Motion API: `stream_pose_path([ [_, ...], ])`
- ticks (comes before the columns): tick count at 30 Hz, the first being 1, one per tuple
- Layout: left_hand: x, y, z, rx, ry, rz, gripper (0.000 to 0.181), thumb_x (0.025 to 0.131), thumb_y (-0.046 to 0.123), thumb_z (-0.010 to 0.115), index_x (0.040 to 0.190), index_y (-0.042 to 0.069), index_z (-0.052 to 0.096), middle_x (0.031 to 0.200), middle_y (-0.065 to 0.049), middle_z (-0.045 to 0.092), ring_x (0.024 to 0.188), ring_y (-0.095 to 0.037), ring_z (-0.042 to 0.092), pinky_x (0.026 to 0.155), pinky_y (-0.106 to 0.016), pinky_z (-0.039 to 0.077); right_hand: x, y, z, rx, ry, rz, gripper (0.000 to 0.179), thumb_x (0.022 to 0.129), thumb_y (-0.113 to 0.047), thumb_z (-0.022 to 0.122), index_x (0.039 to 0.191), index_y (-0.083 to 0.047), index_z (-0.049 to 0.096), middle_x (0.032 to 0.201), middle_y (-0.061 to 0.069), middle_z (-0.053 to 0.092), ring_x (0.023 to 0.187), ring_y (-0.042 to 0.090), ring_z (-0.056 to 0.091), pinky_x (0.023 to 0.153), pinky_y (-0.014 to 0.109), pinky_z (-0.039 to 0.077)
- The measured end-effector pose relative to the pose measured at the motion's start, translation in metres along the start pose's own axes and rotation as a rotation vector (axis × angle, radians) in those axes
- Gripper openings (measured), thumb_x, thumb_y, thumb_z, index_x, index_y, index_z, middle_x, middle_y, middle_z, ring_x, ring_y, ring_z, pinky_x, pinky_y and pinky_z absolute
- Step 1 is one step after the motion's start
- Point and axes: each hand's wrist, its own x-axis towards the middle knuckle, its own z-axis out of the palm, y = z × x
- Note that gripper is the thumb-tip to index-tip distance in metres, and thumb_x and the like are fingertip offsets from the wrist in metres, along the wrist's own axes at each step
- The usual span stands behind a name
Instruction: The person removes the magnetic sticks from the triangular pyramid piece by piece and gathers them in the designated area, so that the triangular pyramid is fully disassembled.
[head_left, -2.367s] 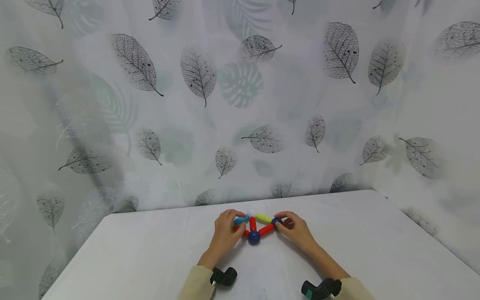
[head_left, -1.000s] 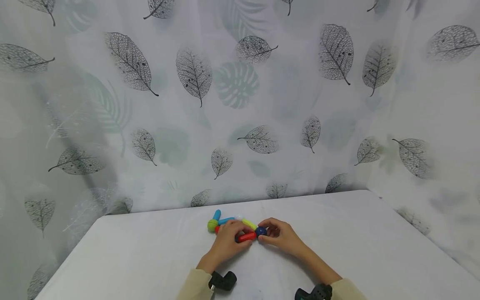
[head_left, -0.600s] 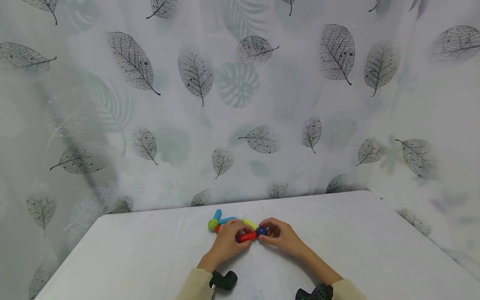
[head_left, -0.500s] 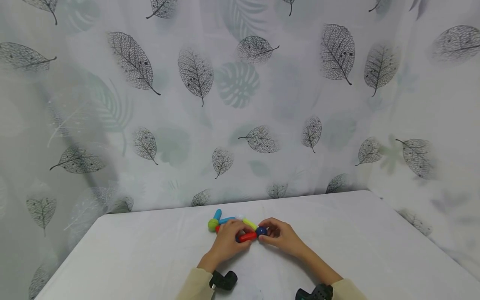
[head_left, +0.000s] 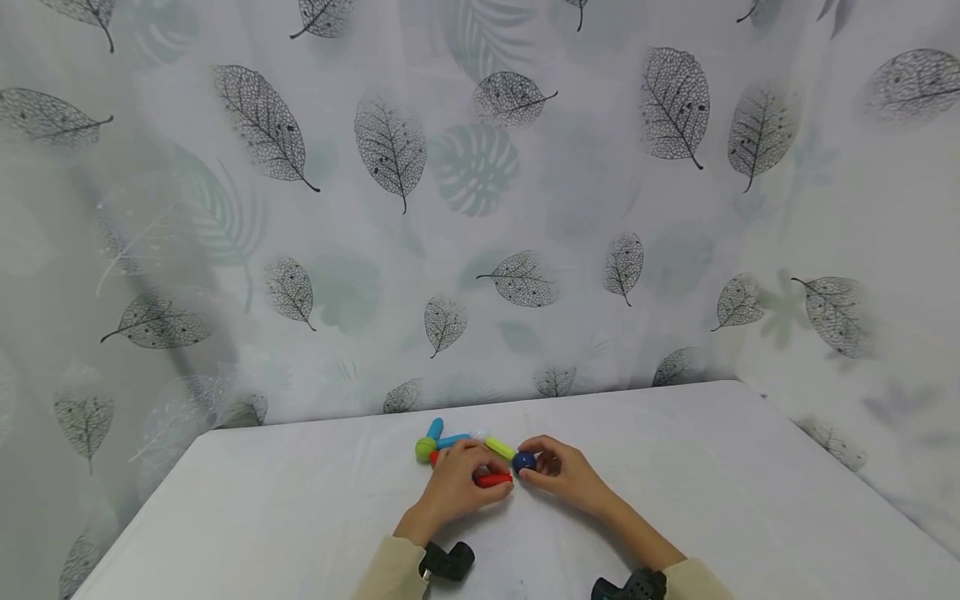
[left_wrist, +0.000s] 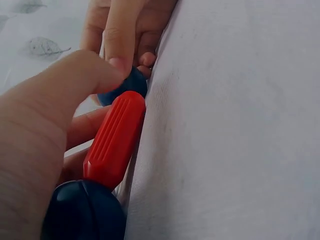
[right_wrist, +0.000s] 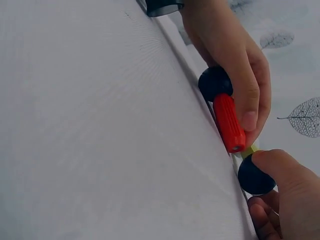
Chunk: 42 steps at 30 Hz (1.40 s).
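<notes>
My left hand [head_left: 457,483] pinches a red magnetic rod [head_left: 492,481] between thumb and fingers. One end of this rod meets a dark blue ball [left_wrist: 82,212], mostly covered by the hand in the head view. Its other end, with a metal tip showing in the right wrist view, sits slightly apart from a second dark blue ball [head_left: 524,462]. That second ball is pinched by my right hand [head_left: 558,473], thumb in front and fingers behind. A yellow-green rod [head_left: 500,447] runs from it toward a clear ball [head_left: 479,435].
Left of the hands lie a green ball [head_left: 425,449], two blue rods [head_left: 435,428] and part of another red rod [head_left: 434,457]. They rest on the white-covered table [head_left: 300,500], with a leaf-print curtain [head_left: 480,208] behind.
My left hand moved from a blue rod to the red rod, and the right hand shifted left. A brown ball near the right hand left view. Just now the red rod's end parted from the right blue ball.
</notes>
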Motion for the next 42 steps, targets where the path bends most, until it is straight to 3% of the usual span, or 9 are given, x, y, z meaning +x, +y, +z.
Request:
stream_pose_path([
  [3, 0.003, 0.001, -0.001, -0.023, 0.021, -0.001, 0.010, 0.086, 0.029, 0.073, 0.092, 0.022, 0.074, 0.087, 0.010, 0.065, 0.106, -0.018, 0.052, 0.089, -0.043, 0.036, 0.000, 0.000, 0.000, 0.007, 0.004, 0.013, 0.033, 0.086, -0.017, 0.075, 0.113, -0.003, 0.063, 0.097, 0.007, 0.065, 0.075, 0.004, 0.053, 0.066, 0.021, 0.047],
  [8, 0.006, -0.003, -0.003, -0.072, 0.048, 0.006, 0.010, 0.088, 0.023, 0.070, 0.096, 0.017, 0.072, 0.092, 0.005, 0.064, 0.093, -0.016, 0.053, 0.085, -0.039, 0.040, -0.002, -0.001, 0.001, 0.016, 0.004, 0.054, 0.034, 0.085, -0.019, 0.076, 0.113, -0.003, 0.064, 0.096, 0.005, 0.064, 0.075, 0.005, 0.052, 0.066, 0.020, 0.047],
  [12, 0.009, -0.005, -0.004, -0.077, 0.070, 0.023, 0.015, 0.086, 0.017, 0.073, 0.100, 0.015, 0.070, 0.102, 0.002, 0.060, 0.102, -0.019, 0.050, 0.091, -0.042, 0.044, -0.002, -0.004, 0.003, 0.038, 0.014, 0.087, 0.035, 0.085, -0.020, 0.076, 0.114, -0.004, 0.064, 0.096, 0.005, 0.064, 0.076, 0.007, 0.052, 0.067, 0.020, 0.046],
  [17, 0.014, -0.006, -0.003, -0.004, 0.068, 0.064, 0.021, 0.083, 0.014, 0.075, 0.103, 0.015, 0.071, 0.114, -0.004, 0.060, 0.122, -0.030, 0.046, 0.099, -0.057, 0.036, -0.004, -0.002, 0.007, 0.043, 0.025, 0.096, 0.033, 0.086, -0.022, 0.075, 0.113, -0.005, 0.065, 0.097, 0.005, 0.064, 0.076, 0.007, 0.053, 0.069, 0.021, 0.047],
  [23, 0.018, -0.005, -0.001, 0.041, 0.010, 0.013, 0.017, 0.086, 0.021, 0.073, 0.104, 0.020, 0.072, 0.113, -0.001, 0.066, 0.131, -0.034, 0.044, 0.099, -0.064, 0.029, -0.004, 0.001, 0.008, 0.013, 0.043, 0.065, 0.031, 0.087, -0.023, 0.074, 0.112, -0.007, 0.066, 0.094, 0.002, 0.064, 0.074, 0.004, 0.054, 0.067, 0.021, 0.049],
  [30, 0.021, 0.000, 0.004, 0.077, 0.077, -0.016, 0.018, 0.086, 0.022, 0.074, 0.104, 0.021, 0.073, 0.108, 0.001, 0.069, 0.129, -0.033, 0.048, 0.099, -0.063, 0.031, -0.003, 0.001, 0.003, 0.014, 0.047, 0.039, 0.031, 0.088, -0.021, 0.074, 0.113, -0.006, 0.065, 0.096, 0.005, 0.064, 0.074, 0.005, 0.053, 0.067, 0.022, 0.048],
  [37, 0.028, 0.008, 0.011, 0.178, 0.173, -0.100, 0.010, 0.087, 0.019, 0.072, 0.096, 0.020, 0.075, 0.105, -0.001, 0.067, 0.125, -0.033, 0.049, 0.099, -0.064, 0.032, 0.000, -0.001, 0.000, 0.043, 0.048, 0.026, 0.031, 0.085, -0.017, 0.075, 0.113, -0.007, 0.065, 0.093, 0.006, 0.063, 0.075, 0.007, 0.053, 0.067, 0.022, 0.048],
  [42, 0.026, 0.007, 0.014, 0.156, 0.198, -0.152, 0.011, 0.086, 0.012, 0.072, 0.095, 0.017, 0.074, 0.107, -0.004, 0.068, 0.125, -0.034, 0.048, 0.101, -0.064, 0.030, 0.000, -0.001, 0.000, 0.026, 0.017, 0.051, 0.031, 0.086, -0.018, 0.075, 0.113, -0.006, 0.065, 0.092, 0.004, 0.063, 0.075, 0.006, 0.053, 0.067, 0.021, 0.048],
])
